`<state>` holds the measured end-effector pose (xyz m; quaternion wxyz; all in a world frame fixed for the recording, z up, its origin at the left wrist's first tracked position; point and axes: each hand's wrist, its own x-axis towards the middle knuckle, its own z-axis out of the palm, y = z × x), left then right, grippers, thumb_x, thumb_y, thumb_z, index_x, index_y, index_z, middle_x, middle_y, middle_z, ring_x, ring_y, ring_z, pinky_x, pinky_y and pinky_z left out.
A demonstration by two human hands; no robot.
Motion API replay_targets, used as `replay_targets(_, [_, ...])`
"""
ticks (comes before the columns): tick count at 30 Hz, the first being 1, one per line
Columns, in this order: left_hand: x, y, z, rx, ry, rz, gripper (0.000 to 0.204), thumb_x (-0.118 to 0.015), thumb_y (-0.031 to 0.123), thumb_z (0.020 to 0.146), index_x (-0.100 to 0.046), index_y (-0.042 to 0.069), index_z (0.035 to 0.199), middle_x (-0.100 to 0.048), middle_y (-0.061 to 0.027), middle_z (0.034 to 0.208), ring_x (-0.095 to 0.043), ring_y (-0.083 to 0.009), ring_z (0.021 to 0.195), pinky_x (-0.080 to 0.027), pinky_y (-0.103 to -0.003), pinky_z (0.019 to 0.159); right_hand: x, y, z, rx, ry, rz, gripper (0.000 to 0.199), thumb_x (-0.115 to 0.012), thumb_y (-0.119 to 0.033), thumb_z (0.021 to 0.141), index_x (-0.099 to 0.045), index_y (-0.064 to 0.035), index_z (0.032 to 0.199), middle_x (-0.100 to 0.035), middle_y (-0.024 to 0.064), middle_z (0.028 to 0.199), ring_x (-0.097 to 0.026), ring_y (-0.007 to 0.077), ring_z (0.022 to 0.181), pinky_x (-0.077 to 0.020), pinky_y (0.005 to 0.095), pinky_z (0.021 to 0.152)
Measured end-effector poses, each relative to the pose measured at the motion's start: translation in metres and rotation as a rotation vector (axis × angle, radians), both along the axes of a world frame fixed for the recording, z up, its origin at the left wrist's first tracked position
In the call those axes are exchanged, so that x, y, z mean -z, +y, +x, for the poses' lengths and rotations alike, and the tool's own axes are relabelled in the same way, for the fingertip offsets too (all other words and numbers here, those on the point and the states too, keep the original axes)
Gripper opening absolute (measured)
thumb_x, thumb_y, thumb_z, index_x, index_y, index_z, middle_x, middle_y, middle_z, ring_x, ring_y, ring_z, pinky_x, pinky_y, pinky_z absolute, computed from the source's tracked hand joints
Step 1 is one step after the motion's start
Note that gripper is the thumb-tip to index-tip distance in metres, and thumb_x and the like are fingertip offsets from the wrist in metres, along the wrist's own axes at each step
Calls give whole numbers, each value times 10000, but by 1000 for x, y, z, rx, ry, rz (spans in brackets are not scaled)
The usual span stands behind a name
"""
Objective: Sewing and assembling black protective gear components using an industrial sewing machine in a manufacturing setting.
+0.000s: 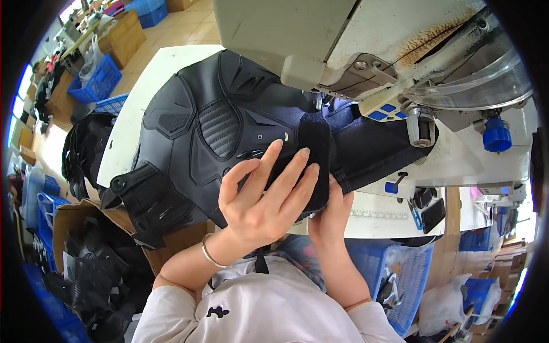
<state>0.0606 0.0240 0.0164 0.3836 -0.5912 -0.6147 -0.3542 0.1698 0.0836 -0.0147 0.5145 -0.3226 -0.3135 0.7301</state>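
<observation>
A black moulded protective vest point(220, 128) with raised panels and a ribbed centre lies on the white sewing table. My left hand point(263, 200) rests on its near right part, fingers stretched and spread. At the vest's right edge is a fuzzy black strip point(314, 163), and a wide black band point(377, 151) extends right from there beneath the machine. My right hand point(333, 214) pinches the near edge of the black band; some of its fingers are hidden underneath. Just beyond, the sewing machine's point(366, 71) needle area stands over the fabric, partly covered from sight.
Scissors with blue handles point(416, 214) and a black phone point(433, 216) lie at the table's right, near a clear ruler point(377, 214). A blue crate point(414, 280) stands below. Black pieces fill a cardboard box point(68, 220) at left.
</observation>
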Motion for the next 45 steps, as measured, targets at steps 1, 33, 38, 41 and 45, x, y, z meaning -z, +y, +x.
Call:
replay_targets(1, [-2, 0, 3, -6, -29, -28, 170, -621, 178, 739, -712, 167, 882, -703, 11, 969, -676, -194, 899, -346, -291, 867, 0, 0, 0, 1, 1, -11, 329, -538, -12, 870, -456, -10, 1189, -579, 78, 1089, -588, 148, 953, -498, 287, 822])
replay_targets(33, [-13, -1, -26, 189, -264, -284, 287, -574, 143, 755, -685, 136, 1020, -645, -25, 1113, -543, -256, 1131, -205, -496, 1074, 12, -33, -38, 13, 460, -88, 426, -520, 11, 871, -433, -55, 1282, -537, 77, 1243, -526, 180, 1147, -436, 349, 993])
replay_targets(38, [-16, 5, -36, 210, -247, -296, 284, -561, 138, 766, -688, 135, 1020, -643, -18, 1122, -539, -247, 1133, -203, -497, 1077, 9, -32, -41, 5, 465, -63, 429, -534, 9, 877, -434, -56, 1290, -530, 74, 1255, -525, 173, 1142, -430, 347, 996])
replay_targets(41, [-18, 8, -51, 241, -258, -301, 304, -566, 68, 752, -692, 131, 1022, -652, -15, 1118, -552, -244, 1132, -239, -485, 1070, 10, -37, -46, 0, 451, -79, 439, -543, 17, 878, -434, -61, 1295, -521, 72, 1268, -518, 167, 1147, -422, 338, 1000])
replay_targets(45, [-17, 16, -69, 362, -277, -253, 381, -589, -40, 688, -693, 125, 1016, -671, -24, 1085, -596, -257, 1097, -374, -438, 1001, 10, -40, -52, 7, 426, -105, 448, -563, 15, 880, -427, -56, 1300, -521, 76, 1269, -506, 171, 1154, -413, 335, 1006])
